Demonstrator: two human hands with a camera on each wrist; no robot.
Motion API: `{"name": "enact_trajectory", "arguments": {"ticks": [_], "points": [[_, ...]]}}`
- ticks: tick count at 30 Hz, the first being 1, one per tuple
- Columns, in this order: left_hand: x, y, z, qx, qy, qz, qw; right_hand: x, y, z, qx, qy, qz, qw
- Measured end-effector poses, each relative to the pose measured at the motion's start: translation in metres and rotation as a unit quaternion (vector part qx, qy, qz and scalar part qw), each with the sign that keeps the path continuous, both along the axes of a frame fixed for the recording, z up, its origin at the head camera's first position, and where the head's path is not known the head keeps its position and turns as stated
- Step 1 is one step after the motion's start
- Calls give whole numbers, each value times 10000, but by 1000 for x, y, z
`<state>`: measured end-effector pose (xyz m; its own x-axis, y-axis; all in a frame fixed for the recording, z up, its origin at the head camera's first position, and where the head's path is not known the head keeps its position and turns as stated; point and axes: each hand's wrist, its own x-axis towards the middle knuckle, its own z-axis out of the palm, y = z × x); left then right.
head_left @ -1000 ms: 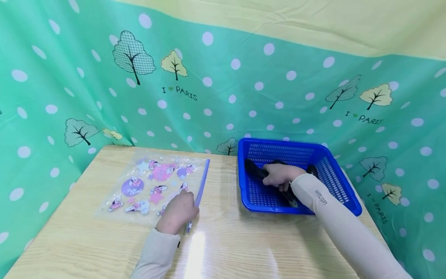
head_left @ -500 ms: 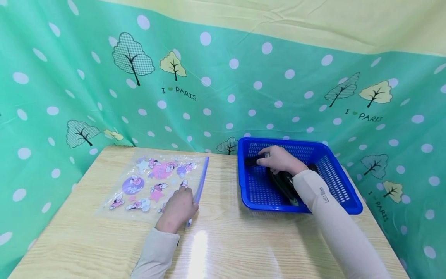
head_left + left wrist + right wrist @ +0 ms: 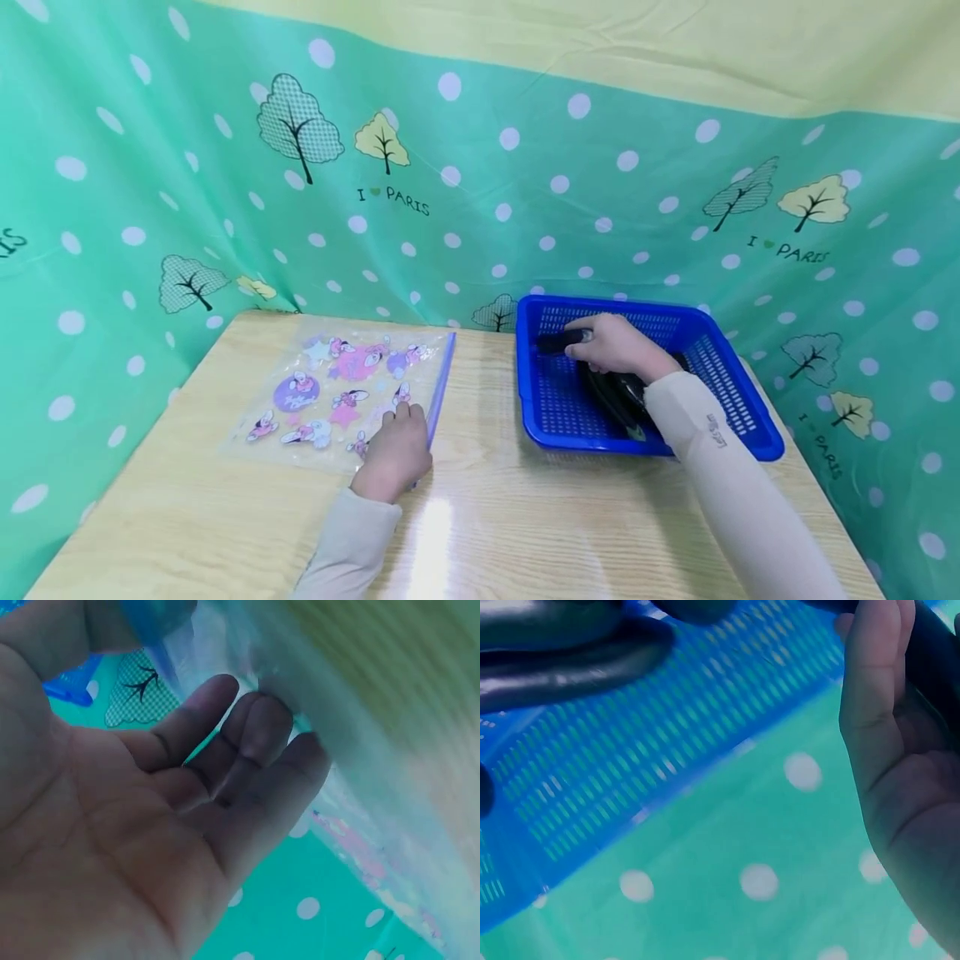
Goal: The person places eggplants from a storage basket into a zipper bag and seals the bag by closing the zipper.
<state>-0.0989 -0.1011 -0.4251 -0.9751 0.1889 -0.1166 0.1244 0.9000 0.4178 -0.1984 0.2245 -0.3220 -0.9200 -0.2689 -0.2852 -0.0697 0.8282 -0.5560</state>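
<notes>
A clear zip bag (image 3: 345,417) with pink and purple cartoon prints lies flat on the table's left side. My left hand (image 3: 395,450) holds its purple zip edge near the front corner; in the left wrist view the thumb is behind the clear film and the other fingers are bent against the bag. Inside the blue basket (image 3: 528,400), my right hand (image 3: 617,343) grips a dark, glossy eggplant (image 3: 561,341), whose far part is covered by the hand. More dark eggplants (image 3: 577,671) lie below and beside that hand, partly hidden by the sleeve.
The wooden table (image 3: 480,517) carries the bag and, at its back right, the basket. A green polka-dot cloth (image 3: 465,200) hangs behind and along both sides. Between bag and basket is a strip of bare tabletop.
My right hand has shifted toward the basket's back with the eggplant, turning it more sideways and exposing others underneath. The left hand stays on the bag's edge. The view has shifted slightly.
</notes>
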Motion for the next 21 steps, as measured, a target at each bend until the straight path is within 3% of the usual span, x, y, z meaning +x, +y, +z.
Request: {"name": "enact_trajectory", "arguments": {"ticks": [5, 9, 12, 15, 21], "points": [[-4, -5, -5, -63, 382, -18, 9992, 30, 5, 26, -472, 519, -149, 9974], [-8, -9, -7, -136, 418, -6, 9990, 61, -4, 34, -965, 872, -307, 9910], [-10, -14, -7, 62, 250, 27, 9997, 81, -22, 26, -1459, 1005, -241, 9839], [-12, -20, -4, 381, -41, 55, 9992, 96, -48, 8, -1849, 1009, 42, 9776], [-11, -29, 3, 885, -438, 115, 9950, 116, -98, -30, -1964, 796, 398, 9765]]}}
